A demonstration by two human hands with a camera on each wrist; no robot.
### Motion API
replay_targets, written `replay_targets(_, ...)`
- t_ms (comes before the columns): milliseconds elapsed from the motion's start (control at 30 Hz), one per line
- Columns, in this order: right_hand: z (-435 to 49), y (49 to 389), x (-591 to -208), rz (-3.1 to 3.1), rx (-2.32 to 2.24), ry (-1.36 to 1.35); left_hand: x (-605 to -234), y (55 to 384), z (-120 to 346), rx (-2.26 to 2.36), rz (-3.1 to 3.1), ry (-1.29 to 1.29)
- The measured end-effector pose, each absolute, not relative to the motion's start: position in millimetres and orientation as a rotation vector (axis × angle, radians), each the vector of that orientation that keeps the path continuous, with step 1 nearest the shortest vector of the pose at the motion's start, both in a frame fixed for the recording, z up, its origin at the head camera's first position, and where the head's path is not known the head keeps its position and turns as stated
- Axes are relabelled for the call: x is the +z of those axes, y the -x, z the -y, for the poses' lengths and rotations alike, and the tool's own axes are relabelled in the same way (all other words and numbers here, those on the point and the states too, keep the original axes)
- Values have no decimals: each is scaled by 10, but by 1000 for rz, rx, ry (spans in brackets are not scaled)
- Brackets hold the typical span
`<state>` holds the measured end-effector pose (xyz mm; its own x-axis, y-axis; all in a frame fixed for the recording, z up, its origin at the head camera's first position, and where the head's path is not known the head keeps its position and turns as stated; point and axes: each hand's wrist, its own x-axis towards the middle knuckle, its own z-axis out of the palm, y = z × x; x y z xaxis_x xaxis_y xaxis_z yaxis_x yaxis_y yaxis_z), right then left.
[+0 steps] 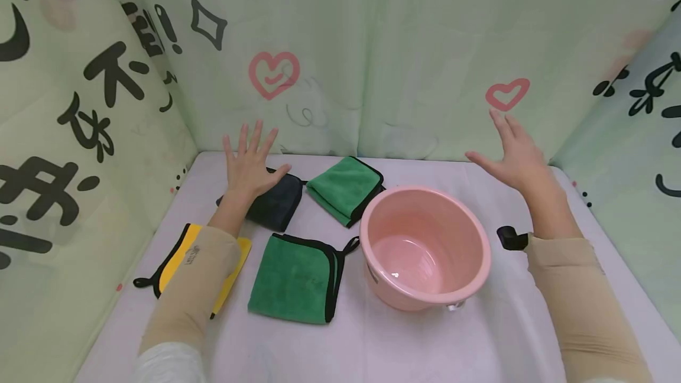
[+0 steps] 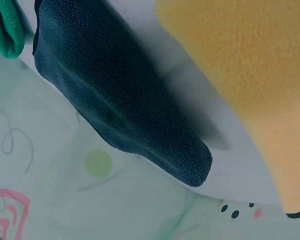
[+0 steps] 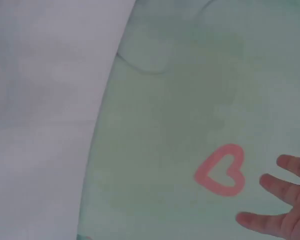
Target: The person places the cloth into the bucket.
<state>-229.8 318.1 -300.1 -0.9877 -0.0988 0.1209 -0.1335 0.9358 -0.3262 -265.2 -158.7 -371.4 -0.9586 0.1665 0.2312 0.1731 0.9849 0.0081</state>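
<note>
Left of centre in the head view, the left-hand grip (image 1: 247, 170) is holding nothing, fingers splayed, overlapping the dark cloth (image 1: 276, 205). Upper right, the right-hand grip (image 1: 516, 158) is also holding nothing, fingers extended. Pink bucket (image 1: 425, 217) is sitting right of centre on the worktop (image 1: 298, 353). Lower green cloth (image 1: 292, 282) is lying near centre, upper green cloth (image 1: 343, 185) above it; yellow cloth (image 1: 175, 259) is lying lower left, partly hidden by a sleeve (image 1: 194, 294).
</note>
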Motion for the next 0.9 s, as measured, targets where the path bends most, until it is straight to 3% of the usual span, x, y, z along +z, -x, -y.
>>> replay_targets(367,-3235,1846,-2754,2902,1197,-161,-3654,2470,1639,-218,2491,575)
replay_targets(900,-3302,1449,-3127,2934,1576,-288,-3859,2037,1721,-227,2243,929)
